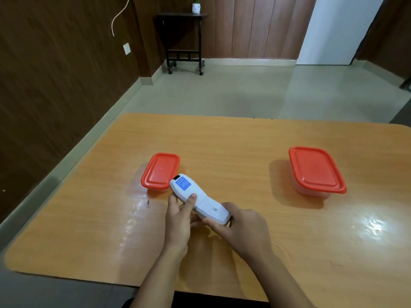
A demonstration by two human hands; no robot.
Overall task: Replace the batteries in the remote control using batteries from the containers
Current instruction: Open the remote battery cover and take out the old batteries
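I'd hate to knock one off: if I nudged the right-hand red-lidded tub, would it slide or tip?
The right tub would probably slide, not tip: it looks low and wide, and the table looks glossy. Its thin clear plastic suggests it is light, though the contents are hidden.

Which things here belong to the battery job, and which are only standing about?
For the job: white plastic remote control; small red-lidded plastic container; large red-lidded plastic container.

Standing about: dark wooden side table; small white plant pot; hanging white cable.
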